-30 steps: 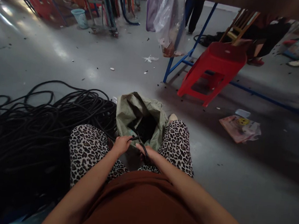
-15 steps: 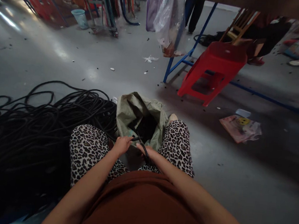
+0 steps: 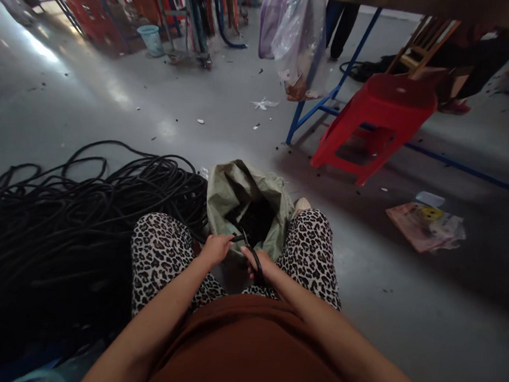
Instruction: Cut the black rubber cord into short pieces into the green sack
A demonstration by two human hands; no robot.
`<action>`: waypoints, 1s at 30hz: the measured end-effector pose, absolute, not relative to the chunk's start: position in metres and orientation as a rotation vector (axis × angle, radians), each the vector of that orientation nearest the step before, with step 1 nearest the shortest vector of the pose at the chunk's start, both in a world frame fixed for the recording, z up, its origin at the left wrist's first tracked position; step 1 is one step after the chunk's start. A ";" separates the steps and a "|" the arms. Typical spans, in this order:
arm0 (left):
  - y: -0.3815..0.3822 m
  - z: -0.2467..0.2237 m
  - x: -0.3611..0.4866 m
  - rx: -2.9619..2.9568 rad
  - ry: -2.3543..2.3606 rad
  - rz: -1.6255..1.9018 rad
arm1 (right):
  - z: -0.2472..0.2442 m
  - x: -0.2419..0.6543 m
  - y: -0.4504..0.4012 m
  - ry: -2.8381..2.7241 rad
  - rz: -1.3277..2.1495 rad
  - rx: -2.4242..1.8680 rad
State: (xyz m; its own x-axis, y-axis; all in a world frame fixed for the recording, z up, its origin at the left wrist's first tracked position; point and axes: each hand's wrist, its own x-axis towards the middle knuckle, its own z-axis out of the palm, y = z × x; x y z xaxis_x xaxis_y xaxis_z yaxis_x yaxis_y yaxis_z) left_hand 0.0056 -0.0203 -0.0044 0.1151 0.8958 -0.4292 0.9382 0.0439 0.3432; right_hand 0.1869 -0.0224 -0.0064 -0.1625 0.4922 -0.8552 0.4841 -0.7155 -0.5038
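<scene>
The left hand is closed on a length of black cord, whose free end projects toward the right hand. The right hand is closed around dark-handled scissors. The thin blades point forward and stand at the cord's end; whether they touch it cannot be told. Both hands are held low between the knees, at the near edge of an open, olive-coloured sack. The sack rests on the floor, its rim crumpled, with small dark pieces inside; their individual shapes are too dim to confirm.

The person wears leopard-print trousers and a rust-brown top. A large tangled heap of black cord lies on the floor to the left of the sack, its near part lost in shadow.

Ahead and to the right, a red plastic stool stands beside the blue metal frame of a counter. A clear plastic bag and a purple bag hang at the frame's left end. A printed wrapper lies on the floor right of the sack. A light-blue basket stands farther off at left.
</scene>
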 end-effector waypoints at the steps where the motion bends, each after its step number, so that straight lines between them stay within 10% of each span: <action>1: -0.020 -0.005 0.006 1.845 1.778 -0.090 | -0.007 0.187 -0.023 -1.197 2.067 -2.028; 30: -0.022 -0.004 0.008 1.795 1.817 -0.104 | -0.019 0.190 -0.023 -1.442 1.912 -2.086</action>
